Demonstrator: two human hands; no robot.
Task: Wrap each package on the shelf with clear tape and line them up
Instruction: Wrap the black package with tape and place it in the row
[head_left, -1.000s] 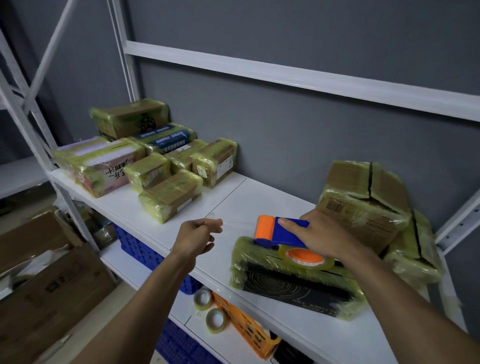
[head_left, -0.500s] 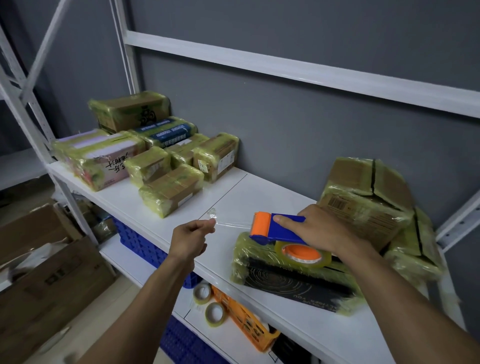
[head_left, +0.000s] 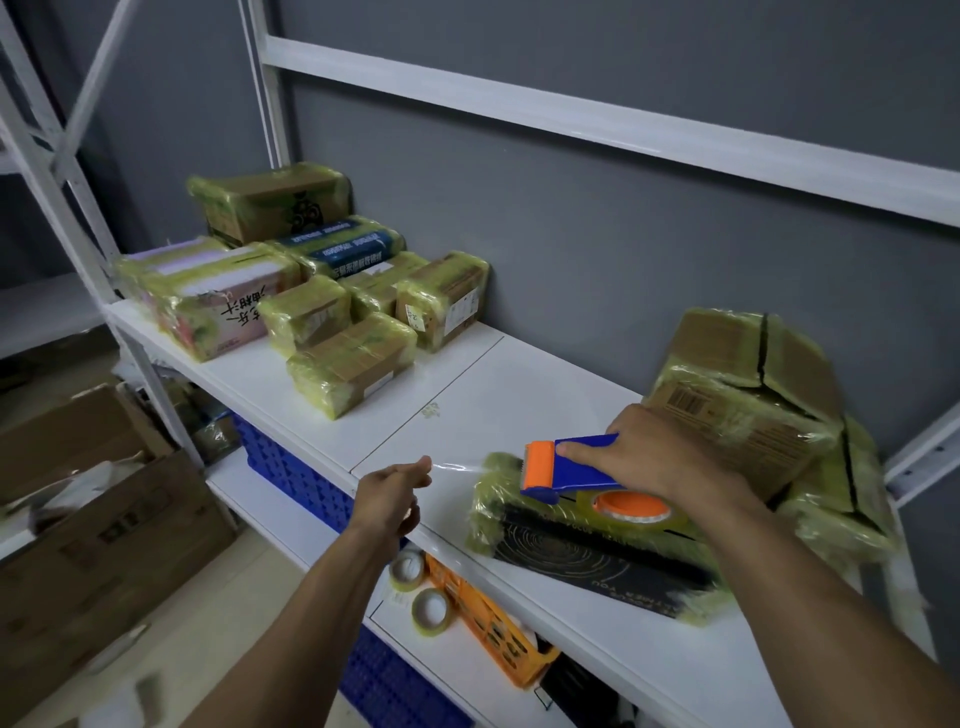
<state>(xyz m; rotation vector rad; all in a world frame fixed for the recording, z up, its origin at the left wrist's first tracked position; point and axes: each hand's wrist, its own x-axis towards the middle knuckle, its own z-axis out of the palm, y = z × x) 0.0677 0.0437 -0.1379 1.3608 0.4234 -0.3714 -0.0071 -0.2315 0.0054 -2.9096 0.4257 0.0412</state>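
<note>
Eight packages (head_left: 353, 364) left, three right; two rolls (head_left: 430, 609), one dispenser (head_left: 576, 462), one tape strand (head_left: 457, 468)

- The shelf (head_left: 519, 395) is white, and the wall (head_left: 571, 234) behind it is grey.
- The tape gun (head_left: 576, 462) is blue with an orange front.
- Its roll (head_left: 631, 508) is pale yellow with an orange middle.
- The tape (head_left: 457, 467) is clear and shiny.
- The black box (head_left: 587, 551) has thin ring lines and a yellow-green wrap.
- The brown boxes (head_left: 737, 415) have the same yellow-green wrap; one shows a black barcode.
- The blue box (head_left: 343, 244) has white letters.
- Below sit a blue crate (head_left: 291, 473) and an orange crate (head_left: 488, 618).
</note>
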